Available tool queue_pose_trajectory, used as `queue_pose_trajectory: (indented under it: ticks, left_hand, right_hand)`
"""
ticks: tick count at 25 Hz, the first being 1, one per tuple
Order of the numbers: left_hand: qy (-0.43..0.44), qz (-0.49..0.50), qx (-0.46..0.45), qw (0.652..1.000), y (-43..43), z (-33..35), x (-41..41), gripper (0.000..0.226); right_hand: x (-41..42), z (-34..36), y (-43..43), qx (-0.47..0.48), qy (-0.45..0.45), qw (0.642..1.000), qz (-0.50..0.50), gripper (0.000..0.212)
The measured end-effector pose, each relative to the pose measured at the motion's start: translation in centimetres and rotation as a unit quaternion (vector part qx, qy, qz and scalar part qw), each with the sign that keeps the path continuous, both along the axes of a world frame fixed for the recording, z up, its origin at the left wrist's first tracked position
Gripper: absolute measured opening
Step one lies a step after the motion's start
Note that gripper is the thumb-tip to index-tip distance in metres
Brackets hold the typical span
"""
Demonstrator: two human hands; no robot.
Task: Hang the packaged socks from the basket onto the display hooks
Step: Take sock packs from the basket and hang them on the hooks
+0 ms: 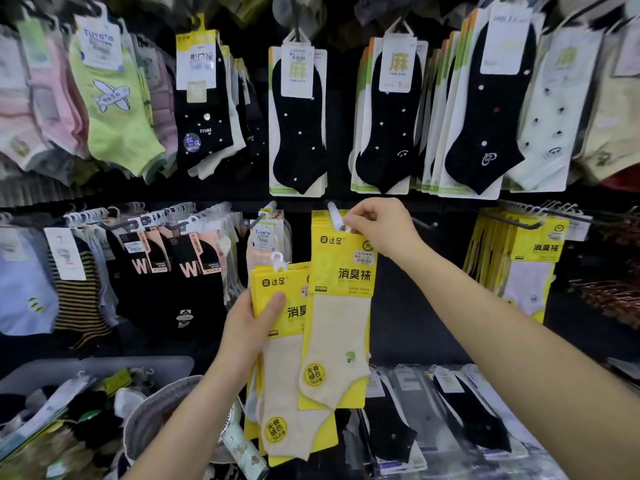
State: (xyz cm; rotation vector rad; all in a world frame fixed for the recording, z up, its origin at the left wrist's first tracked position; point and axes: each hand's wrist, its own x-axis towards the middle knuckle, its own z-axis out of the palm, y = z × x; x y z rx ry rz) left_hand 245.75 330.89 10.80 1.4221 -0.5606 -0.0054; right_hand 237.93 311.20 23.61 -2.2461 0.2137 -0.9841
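My right hand (pixel 377 226) pinches the white hanger tab of a yellow-carded pack of cream socks (pixel 341 306) at the tip of a display hook (pixel 334 211). Several like yellow packs hang behind it on that hook. My left hand (pixel 251 327) grips a small stack of the same yellow sock packs (pixel 291 375), held upright just left of and below the hook, with a white hanger (pixel 278 261) sticking up from its top. The basket (pixel 100 367) sits at the lower left, holding several mixed sock packs.
Rows of hung socks fill the wall: black dotted pairs above (pixel 299 119), black and striped pairs at left (pixel 187 271), more yellow packs at right (pixel 526 265). An empty hook (pixel 424 223) juts out right of my right hand. Black sock packs (pixel 467 414) lie below.
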Motion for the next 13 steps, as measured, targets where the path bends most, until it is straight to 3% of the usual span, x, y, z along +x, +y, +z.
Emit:
queue_pose_trajectory:
  ticks: [9, 13]
  left_hand:
    - [0.016, 0.025, 0.021, 0.999, 2.8, -0.4, 1.2, 0.013]
    - [0.007, 0.027, 0.006, 1.0, 3.0, 0.4, 0.6, 0.013]
  right_hand:
    - [0.7, -0.7, -0.7, 0.029, 0.018, 0.999, 0.008, 0.006]
    - [0.2, -1.9, -1.0, -0.051, 0.047, 0.998, -0.01, 0.005]
